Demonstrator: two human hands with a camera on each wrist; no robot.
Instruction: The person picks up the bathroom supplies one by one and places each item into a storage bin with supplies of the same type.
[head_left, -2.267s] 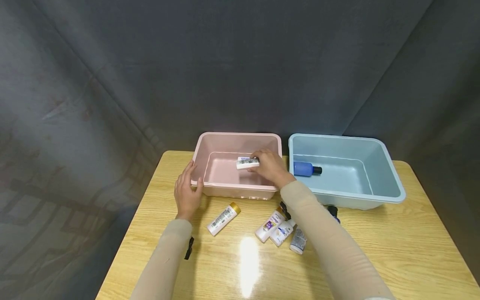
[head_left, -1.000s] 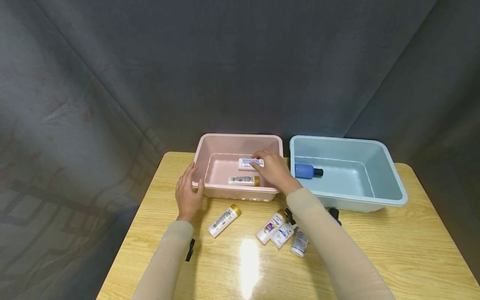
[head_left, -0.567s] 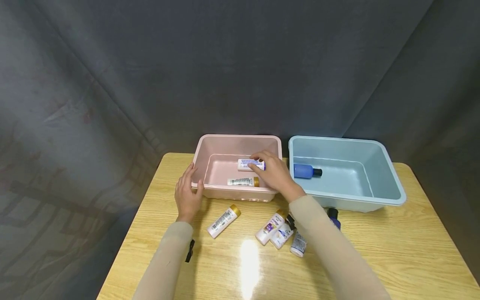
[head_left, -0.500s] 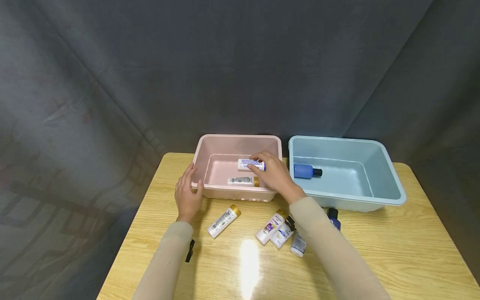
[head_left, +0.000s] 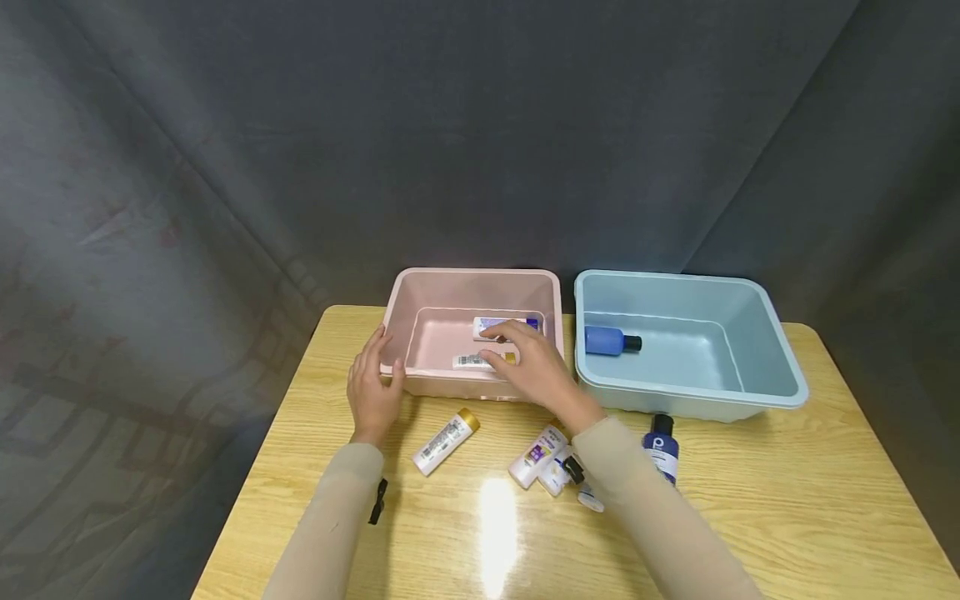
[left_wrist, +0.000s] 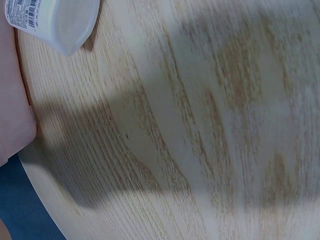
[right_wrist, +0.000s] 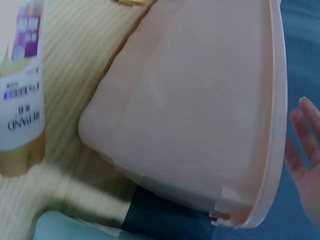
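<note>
Bottles in and around two tubs, pale wood below

Across the back from far left, dark grey drape (head_left: 480, 150), creased and seamed. Below, wood-grained table (head_left: 787, 500), glossy, round-cornered, with one bright glare patch (head_left: 498, 533). Against the left end of the pink tub (head_left: 438, 384), left hand (head_left: 375, 392), fingers and thumb apart. In front, a slanted gold-topped bottle (head_left: 442, 446). Inside the smooth plastic walls, both on their sides, a blue-capped white bottle (head_left: 490, 324) and a white gold-capped bottle (head_left: 467, 362); over them, right hand (head_left: 536, 367), thumb and fingers parted, contact unclear. Nearer, a purple-labelled bottle (head_left: 534, 457) just beside a white bottle (head_left: 553, 477), then a mostly hidden bottle (head_left: 591, 500) under the right sleeve (head_left: 637, 508). Farther right, a cylindrical blue bottle (head_left: 603, 340) in the pale blue tub (head_left: 690, 404); before that, a black-capped navy bottle (head_left: 661, 450), partly blocked by the same sleeve.
</note>
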